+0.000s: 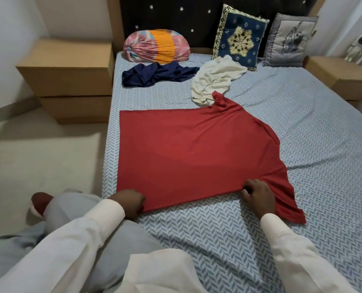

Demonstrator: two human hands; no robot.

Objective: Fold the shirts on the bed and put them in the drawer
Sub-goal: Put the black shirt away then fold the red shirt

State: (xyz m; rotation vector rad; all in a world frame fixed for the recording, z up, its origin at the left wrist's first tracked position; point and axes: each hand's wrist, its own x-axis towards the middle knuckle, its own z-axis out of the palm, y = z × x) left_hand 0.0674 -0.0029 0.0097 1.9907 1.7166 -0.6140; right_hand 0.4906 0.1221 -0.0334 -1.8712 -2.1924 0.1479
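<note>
Left hand (pixel 131 203) and right hand (pixel 258 196) pinch the lower edge of the red shirt (pixel 197 155) — its long axis runs left-right, above them.

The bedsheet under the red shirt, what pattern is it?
The bedsheet has a blue-grey herringbone pattern on a pale ground, seen in the head view.
</note>
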